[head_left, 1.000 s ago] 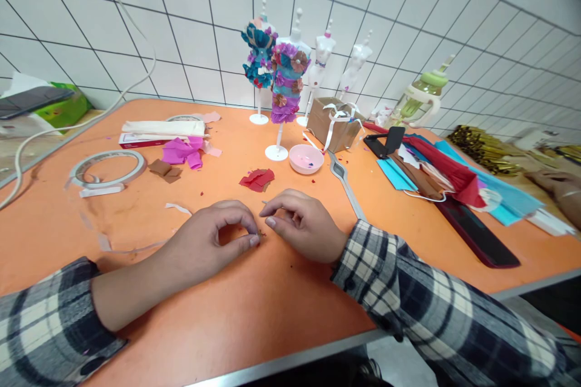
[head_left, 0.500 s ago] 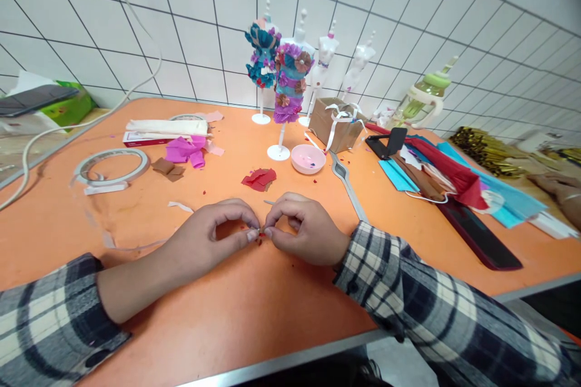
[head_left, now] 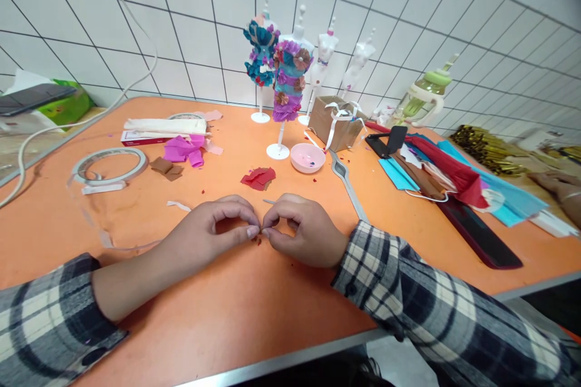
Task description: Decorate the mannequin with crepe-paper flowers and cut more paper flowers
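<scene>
Thumb and forefinger of my left hand [head_left: 218,227] are pinched together, and their tips meet those of my right hand [head_left: 304,230], also pinched. Whatever sits between the fingertips is tiny and mostly hidden. Small dark red scraps [head_left: 258,242] lie on the orange table [head_left: 236,320] just below the fingers. Behind the hands is a little pile of red crepe paper [head_left: 258,178] with a brown edge. A pink bowl [head_left: 308,158] with small bits inside stands farther back. The tip of a thin grey tool [head_left: 269,201] shows beside my right hand.
Several mini dress forms [head_left: 290,78], some decorated with paper flowers, stand by the wall near a cardboard box [head_left: 333,124]. Left are a tape roll [head_left: 110,166] and purple paper [head_left: 184,150]. Right are paper sheets [head_left: 458,172], a dark phone [head_left: 481,236] and another person's hand [head_left: 556,184].
My fingertips have come slightly closer together, and the small piece between them shows less. The view has shifted a little; the other things stay in place.
</scene>
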`<state>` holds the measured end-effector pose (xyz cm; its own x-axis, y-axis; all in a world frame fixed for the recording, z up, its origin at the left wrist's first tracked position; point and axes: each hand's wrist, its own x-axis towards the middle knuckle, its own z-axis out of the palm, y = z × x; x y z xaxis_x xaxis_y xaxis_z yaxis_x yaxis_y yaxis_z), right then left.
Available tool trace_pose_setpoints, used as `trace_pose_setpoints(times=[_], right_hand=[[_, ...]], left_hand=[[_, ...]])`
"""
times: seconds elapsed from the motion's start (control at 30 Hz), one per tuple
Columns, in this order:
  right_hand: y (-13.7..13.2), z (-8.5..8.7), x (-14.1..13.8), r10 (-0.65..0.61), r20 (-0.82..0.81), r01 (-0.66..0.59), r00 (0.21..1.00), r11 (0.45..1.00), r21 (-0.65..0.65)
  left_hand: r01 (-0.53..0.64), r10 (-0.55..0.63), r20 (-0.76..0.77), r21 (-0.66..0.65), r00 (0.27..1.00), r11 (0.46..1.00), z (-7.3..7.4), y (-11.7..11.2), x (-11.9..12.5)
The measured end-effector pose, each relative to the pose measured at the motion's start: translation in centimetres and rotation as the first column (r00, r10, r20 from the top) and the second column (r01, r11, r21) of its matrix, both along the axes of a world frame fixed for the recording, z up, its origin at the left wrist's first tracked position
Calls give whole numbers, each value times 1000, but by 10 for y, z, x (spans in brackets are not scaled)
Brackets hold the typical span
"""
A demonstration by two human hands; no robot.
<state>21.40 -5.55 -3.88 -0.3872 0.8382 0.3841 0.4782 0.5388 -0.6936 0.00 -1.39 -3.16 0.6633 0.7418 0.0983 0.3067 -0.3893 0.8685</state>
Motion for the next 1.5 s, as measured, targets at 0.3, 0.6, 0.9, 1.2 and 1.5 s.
trace_pose_setpoints(times=[0.3,0.6,0.9,1.2,1.5], right_hand=[[-2,-1,-4,-30,-12,30,999,1000,-2],[-3,6,-3,-98,-33,93,995,985,-145],[-1,2,-5,-27,-110,4,994,980,-199],[-2,1,-7,-153,-281,32,948,920,-391],[-4,2,-9,-168,-305,83,937,958,-274]], left_hand=[[-15,16,40,-15,999,1000,1,-1,1],[-21,22,-13,24,1000,999,4,-3,1],[-33,32,-30,-48,999,998,1,-2,2],[-43,54,72,-141,996,989,-1,-1,-1],[-49,69,108,-183,992,982,1,-3,4]])
